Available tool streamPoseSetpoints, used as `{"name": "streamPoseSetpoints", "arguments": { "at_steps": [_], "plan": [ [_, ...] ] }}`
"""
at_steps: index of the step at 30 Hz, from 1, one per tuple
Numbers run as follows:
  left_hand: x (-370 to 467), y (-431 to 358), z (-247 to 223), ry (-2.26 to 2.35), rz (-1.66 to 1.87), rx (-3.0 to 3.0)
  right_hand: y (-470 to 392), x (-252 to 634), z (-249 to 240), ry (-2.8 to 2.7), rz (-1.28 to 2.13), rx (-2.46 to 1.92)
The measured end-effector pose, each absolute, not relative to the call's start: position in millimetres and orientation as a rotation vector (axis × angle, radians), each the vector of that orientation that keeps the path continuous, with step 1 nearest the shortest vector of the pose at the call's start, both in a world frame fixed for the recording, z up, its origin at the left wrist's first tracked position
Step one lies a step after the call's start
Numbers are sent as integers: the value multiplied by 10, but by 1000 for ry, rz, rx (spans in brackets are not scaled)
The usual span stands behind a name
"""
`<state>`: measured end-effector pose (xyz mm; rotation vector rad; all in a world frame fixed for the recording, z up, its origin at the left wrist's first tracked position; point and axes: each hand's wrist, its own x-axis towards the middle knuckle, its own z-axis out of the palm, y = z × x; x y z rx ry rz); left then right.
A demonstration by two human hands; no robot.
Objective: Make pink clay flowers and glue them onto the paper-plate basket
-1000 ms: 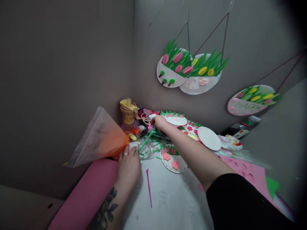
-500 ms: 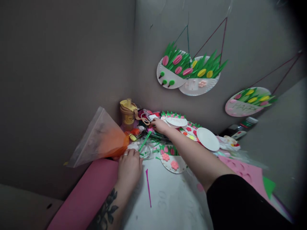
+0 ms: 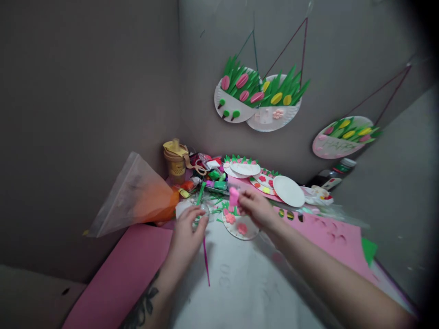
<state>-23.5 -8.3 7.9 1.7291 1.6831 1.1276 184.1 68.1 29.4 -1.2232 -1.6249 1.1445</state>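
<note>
My right hand [image 3: 255, 208] is closed on a small bright pink piece [image 3: 233, 197], lifted over the table; its exact kind is too blurred to make out. Below it lies a half-plate craft [image 3: 240, 228] with coral flowers and green paper grass. My left hand [image 3: 189, 224] is loosely curved, thumb apart from the fingers, beside a clear round item [image 3: 205, 211] and a crumpled white piece [image 3: 181, 208]. Whether its fingertips touch them I cannot tell. A green strip [image 3: 201, 193] stands up just past this hand, and a thin magenta strip [image 3: 206, 265] lies on the white table [image 3: 236, 292].
Behind the hands, a tray [image 3: 219, 189] holds colourful bits. A lidded cup [image 3: 175, 160] and an orange-filled plastic bag [image 3: 137, 196] are at left. Paper plates [image 3: 288, 191] and punched pink foam [image 3: 329, 228] lie to the right. Plate crafts [image 3: 274, 119] hang on the wall.
My right hand has drawn back from the pile of bits toward me, now with the pink piece in it. My left hand has lifted slightly and its thumb has spread. The view has shifted a little.
</note>
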Motion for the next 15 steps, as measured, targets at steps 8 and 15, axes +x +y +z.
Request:
{"name": "streamPoseSetpoints", "arguments": {
  "at_steps": [8, 15],
  "plan": [
    [143, -261, 121, 908, 810, 1446, -274, 1731, -204, -1284, 1610, -1154],
    [137, -240, 160, 1232, 776, 1631, -253, 1948, -140, -1180, 1339, -1073]
  ]
}}
